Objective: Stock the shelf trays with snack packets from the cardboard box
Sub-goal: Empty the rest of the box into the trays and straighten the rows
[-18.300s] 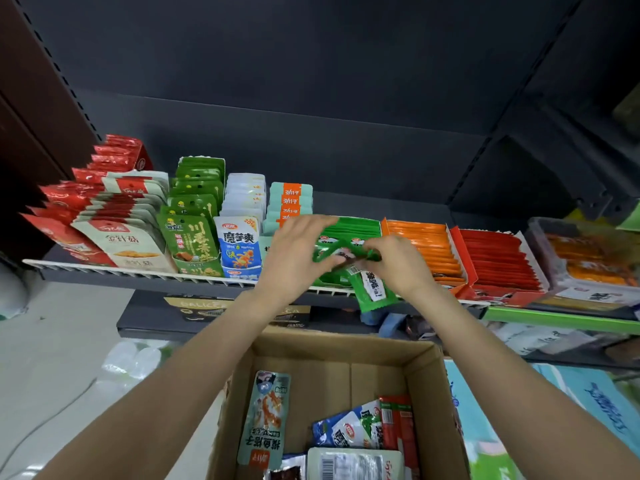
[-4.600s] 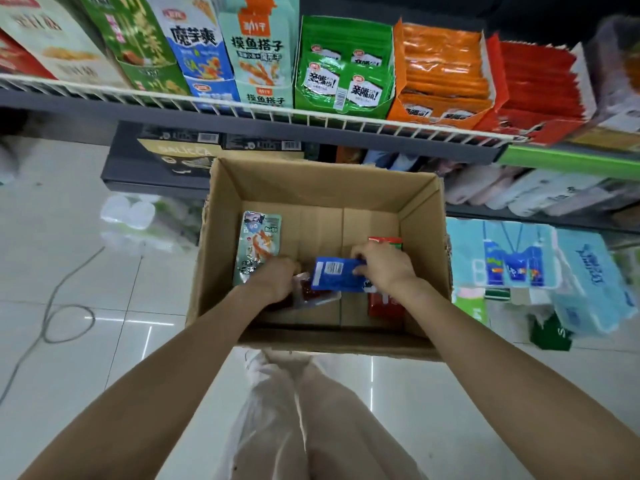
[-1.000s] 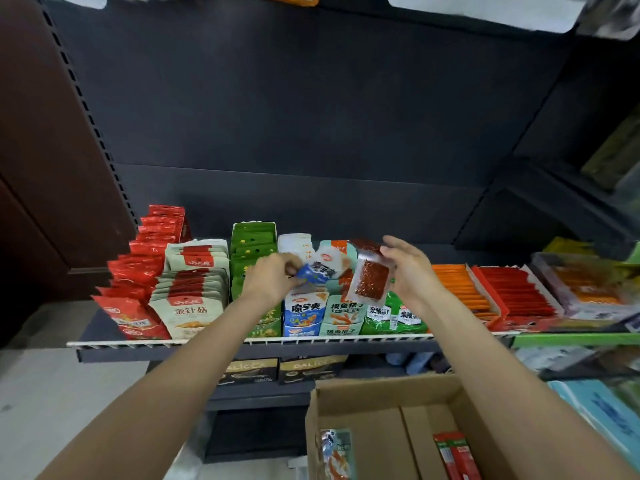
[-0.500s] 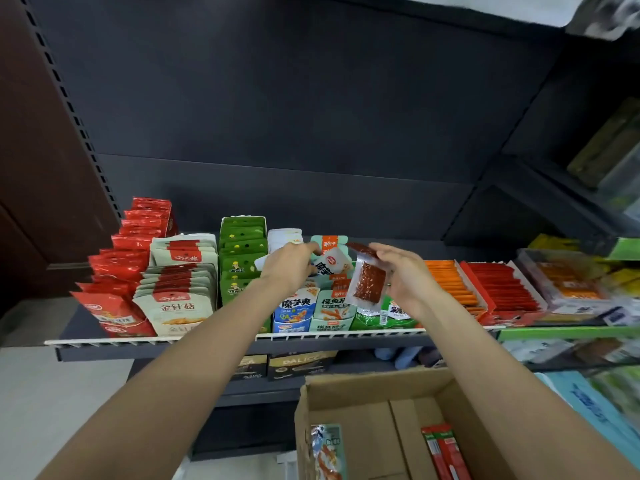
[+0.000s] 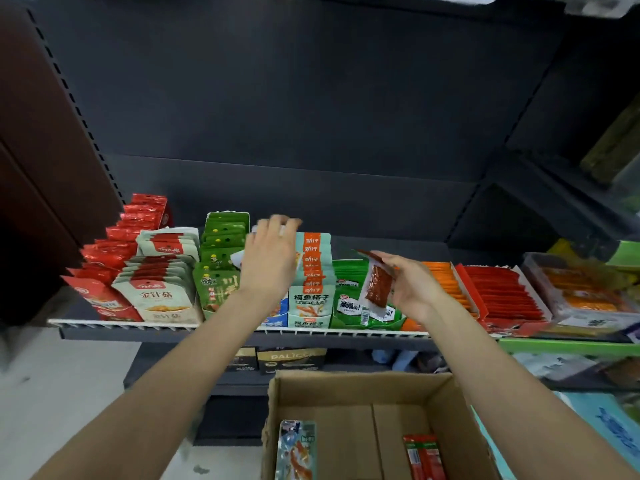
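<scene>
Now, in the head view, our left hand (image 5: pixel 268 261) reaches with straight fingers over the white-blue packet row, holding nothing. Our right hand (image 5: pixel 412 289) pinches a clear red snack packet (image 5: pixel 377 284) above the green tray (image 5: pixel 349 271); open shelf lies behind. The cardboard box (image 5: pixel 446 407) stands below.

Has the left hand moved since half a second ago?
Yes. The left hand has reached deeper along the blue-and-white packet row, toward the shelf's back, beside the teal packets.
</scene>
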A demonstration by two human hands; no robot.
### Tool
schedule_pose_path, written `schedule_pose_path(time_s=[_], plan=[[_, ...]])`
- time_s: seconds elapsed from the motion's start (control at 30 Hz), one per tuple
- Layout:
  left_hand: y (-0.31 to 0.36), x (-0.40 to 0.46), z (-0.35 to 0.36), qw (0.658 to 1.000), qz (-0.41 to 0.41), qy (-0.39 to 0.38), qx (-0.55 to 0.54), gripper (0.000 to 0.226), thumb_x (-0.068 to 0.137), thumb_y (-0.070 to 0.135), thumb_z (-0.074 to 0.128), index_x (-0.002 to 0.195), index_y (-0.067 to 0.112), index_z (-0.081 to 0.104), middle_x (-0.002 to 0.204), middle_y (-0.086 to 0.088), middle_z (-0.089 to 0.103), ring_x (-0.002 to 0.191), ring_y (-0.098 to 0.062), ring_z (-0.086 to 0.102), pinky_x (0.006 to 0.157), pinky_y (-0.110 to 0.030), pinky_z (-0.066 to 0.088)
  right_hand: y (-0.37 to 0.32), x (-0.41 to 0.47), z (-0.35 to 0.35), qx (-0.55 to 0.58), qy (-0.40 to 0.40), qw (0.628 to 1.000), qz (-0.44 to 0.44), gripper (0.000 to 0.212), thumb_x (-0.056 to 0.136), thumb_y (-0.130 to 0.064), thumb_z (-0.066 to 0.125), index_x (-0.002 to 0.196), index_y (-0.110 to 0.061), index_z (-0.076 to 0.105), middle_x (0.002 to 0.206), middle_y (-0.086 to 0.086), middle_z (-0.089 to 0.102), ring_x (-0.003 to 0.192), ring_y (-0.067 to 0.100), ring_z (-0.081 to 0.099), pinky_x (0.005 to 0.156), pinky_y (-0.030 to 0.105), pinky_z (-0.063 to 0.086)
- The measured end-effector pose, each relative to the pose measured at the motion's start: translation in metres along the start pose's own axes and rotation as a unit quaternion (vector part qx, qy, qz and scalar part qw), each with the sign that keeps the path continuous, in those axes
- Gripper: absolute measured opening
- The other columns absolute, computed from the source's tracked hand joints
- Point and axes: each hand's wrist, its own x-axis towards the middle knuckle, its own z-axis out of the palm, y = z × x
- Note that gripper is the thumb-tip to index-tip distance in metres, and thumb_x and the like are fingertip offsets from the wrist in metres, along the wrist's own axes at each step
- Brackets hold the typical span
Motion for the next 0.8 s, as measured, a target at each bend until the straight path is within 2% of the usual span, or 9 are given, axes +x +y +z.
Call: schedule_pose_path(time_s=[0.07,0.13,0.27,0.37,0.43,0.5,0.57,0.67,0.8], plan=[[0.028,-0.002,0.002,0.991,0.108,-0.015,-0.081,0.062,0.084,0.005,0.058,0.141,0.02,0.038,0.142,0.0,0.041,0.129,-0.021,0.036,0.103,-0.034,0.033,-0.002,0.003,-0.009,-0.01,-0.036,0.999,0.02,0.027,0.096,-0.013,0.043,0.113,-0.01,0.064,0.109,0.012,0.062,0.091,0.023,0.059,0.067,0.034,0.05],[0.053,-0.001,0.009,0.977,0.134,-0.094,-0.139,0.049,0.09,0.014,0.058,0.136,0.021,0.045,0.138,0.001,0.048,0.129,-0.018,0.04,0.107,-0.034,0.032,-0.004,0.002,-0.018,-0.035,-0.076,0.996,0.034,0.03,0.096,-0.015,0.043,0.119,-0.011,0.062,0.104,0.009,0.062,0.084,0.02,0.058,0.062,0.03,0.05],[0.084,0.005,0.017,0.977,0.063,-0.146,-0.144,0.021,0.096,0.023,0.053,0.112,0.015,0.062,0.102,-0.007,0.068,0.091,-0.022,0.063,0.082,-0.036,0.05,-0.009,-0.001,-0.044,-0.097,-0.136,0.984,0.063,0.024,0.094,-0.031,0.052,0.111,-0.014,0.058,0.093,0.007,0.061,0.081,0.019,0.06,0.064,0.032,0.053],[0.097,0.009,0.02,0.977,0.027,-0.184,-0.104,0.026,0.096,0.026,0.052,0.117,0.011,0.06,0.099,-0.013,0.068,0.084,-0.025,0.062,0.076,-0.032,0.046,-0.014,0.003,-0.071,-0.281,-0.167,0.944,0.047,0.053,0.076,-0.06,0.059,0.115,-0.025,0.057,0.113,0.001,0.064,0.102,0.019,0.062,0.091,0.038,0.047],[0.104,0.012,0.023,0.975,0.013,-0.202,-0.088,0.032,0.095,0.027,0.053,0.124,0.013,0.056,0.103,-0.014,0.068,0.081,-0.024,0.061,0.078,-0.033,0.046,-0.016,0.006,-0.084,-0.379,-0.177,0.908,0.027,0.063,0.07,-0.065,0.057,0.123,-0.032,0.051,0.124,-0.005,0.057,0.108,0.017,0.057,0.094,0.039,0.045],[0.109,0.016,0.03,0.972,0.004,-0.221,-0.076,0.035,0.096,0.028,0.053,0.128,0.015,0.054,0.105,-0.014,0.068,0.076,-0.021,0.061,0.08,-0.034,0.048,-0.016,0.012,-0.093,-0.389,-0.168,0.905,0.022,0.068,0.072,-0.061,0.063,0.131,-0.033,0.045,0.131,-0.008,0.049,0.116,0.017,0.051,0.094,0.038,0.046],[0.112,0.018,0.035,0.97,-0.006,-0.232,-0.071,0.034,0.097,0.027,0.051,0.128,0.016,0.055,0.107,-0.015,0.068,0.081,-0.024,0.064,0.079,-0.033,0.048,-0.014,0.022,-0.1,-0.403,-0.138,0.905,-0.013,0.058,0.082,-0.04,0.069,0.133,-0.025,0.046,0.126,-0.005,0.053,0.114,0.017,0.052,0.085,0.034,0.051],[0.111,0.02,0.039,0.972,-0.029,-0.22,-0.075,0.031,0.097,0.023,0.051,0.125,0.012,0.056,0.109,-0.016,0.066,0.081,-0.026,0.062,0.074,-0.031,0.046,-0.011,0.037,-0.104,-0.388,-0.1,0.91,-0.108,0.021,0.088,-0.005,0.063,0.106,-0.016,0.061,0.103,0.002,0.066,0.096,0.019,0.065,0.076,0.032,0.055],[0.112,0.021,0.047,0.97,-0.025,-0.24,-0.025,0.039,0.092,0.027,0.058,0.129,0.013,0.051,0.124,-0.01,0.059,0.111,-0.027,0.056,0.092,-0.036,0.045,-0.011,0.052,-0.102,-0.3,-0.022,0.927,-0.226,0.014,0.082,-0.007,0.07,0.084,-0.02,0.065,0.093,-0.001,0.071,0.086,0.011,0.065,0.075,0.024,0.049]])
